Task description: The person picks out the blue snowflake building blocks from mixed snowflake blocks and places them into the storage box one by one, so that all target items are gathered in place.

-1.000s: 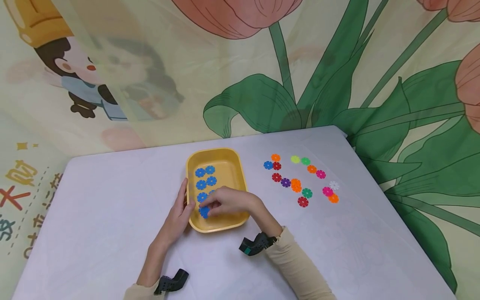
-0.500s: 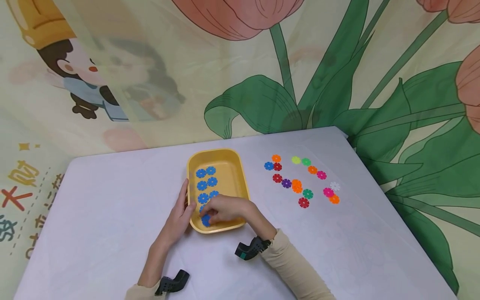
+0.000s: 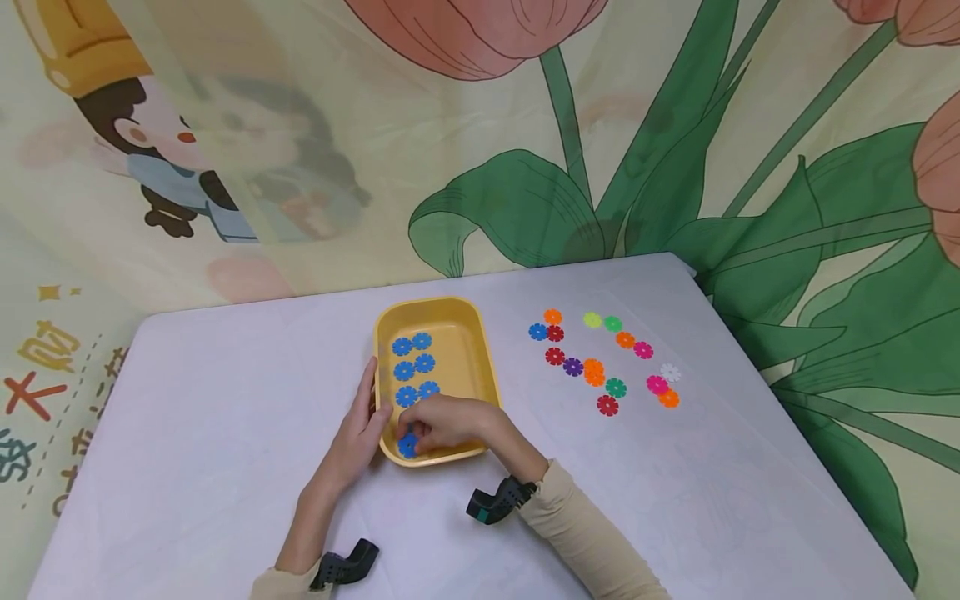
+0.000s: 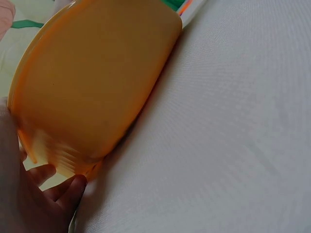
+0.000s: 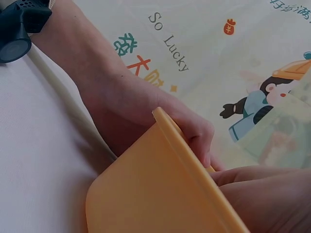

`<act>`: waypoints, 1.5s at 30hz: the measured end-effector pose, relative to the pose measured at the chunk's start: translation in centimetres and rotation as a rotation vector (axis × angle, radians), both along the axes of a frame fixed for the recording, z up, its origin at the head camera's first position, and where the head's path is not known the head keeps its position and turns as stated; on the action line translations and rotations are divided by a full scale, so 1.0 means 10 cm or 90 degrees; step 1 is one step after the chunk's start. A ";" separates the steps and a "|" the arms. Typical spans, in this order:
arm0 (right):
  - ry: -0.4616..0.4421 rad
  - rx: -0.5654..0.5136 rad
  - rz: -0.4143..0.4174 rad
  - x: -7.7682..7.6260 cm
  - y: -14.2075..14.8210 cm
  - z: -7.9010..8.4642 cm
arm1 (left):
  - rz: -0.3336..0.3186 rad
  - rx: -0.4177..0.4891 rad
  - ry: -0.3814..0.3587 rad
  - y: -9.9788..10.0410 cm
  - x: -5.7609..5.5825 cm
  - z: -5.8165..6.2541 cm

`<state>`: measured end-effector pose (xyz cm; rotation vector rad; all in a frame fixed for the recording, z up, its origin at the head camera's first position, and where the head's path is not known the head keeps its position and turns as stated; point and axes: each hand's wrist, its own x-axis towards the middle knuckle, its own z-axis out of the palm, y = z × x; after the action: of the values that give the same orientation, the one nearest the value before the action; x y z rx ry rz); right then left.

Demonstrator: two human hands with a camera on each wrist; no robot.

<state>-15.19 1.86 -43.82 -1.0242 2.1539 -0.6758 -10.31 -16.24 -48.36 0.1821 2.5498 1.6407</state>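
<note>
A yellow plastic tray (image 3: 463, 346) lies on the white table, with blue notched plastic discs (image 3: 424, 363) in pairs down its left side. My left hand (image 3: 358, 435) holds the tray's left wall; in the left wrist view its fingers (image 4: 73, 191) bend against the tray's outside (image 4: 97, 82). Inside the near left corner, my right hand (image 3: 453, 417) pinches a blue notched disc (image 3: 407, 446) low over the tray floor. The right hand's fingertips partly cover that disc and hide part of the tray. The tray wall (image 5: 150, 189) blocks the disc in the right wrist view.
Loose notched discs in several colours, such as red (image 3: 607, 405), purple (image 3: 573, 367) and orange (image 3: 593, 372), lie on the table (image 3: 720, 467) right of the tray. A printed cloth backdrop (image 3: 495, 208) stands behind the table's far edge.
My right hand has moved slightly toward the tray's near edge with the blue disc, uncovering more of the discs behind it. The left hand has stayed at the tray's left wall.
</note>
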 end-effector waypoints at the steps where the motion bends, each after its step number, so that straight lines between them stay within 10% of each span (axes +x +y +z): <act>1: 0.002 -0.002 0.002 0.00 0.00 0.00 | 0.001 -0.001 0.000 0.00 0.00 0.00; 18: 0.077 0.024 0.053 -0.01 -0.02 -0.03 | -0.005 0.011 0.010 0.00 -0.01 -0.03; 32: 0.087 -0.004 -0.003 0.01 -0.01 0.01 | -0.003 0.007 0.004 0.01 0.00 0.00; 37: 0.068 -0.109 -0.112 -0.20 0.27 0.19 | -0.001 0.008 0.000 0.02 -0.01 -0.01; 45: 0.206 -0.138 -0.417 -0.57 0.91 0.16 | 0.002 0.011 0.003 0.02 0.00 -0.01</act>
<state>-20.88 10.92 -42.27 -0.5329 2.7785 -1.1227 -10.29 -15.99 -48.51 0.1835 2.5406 1.6667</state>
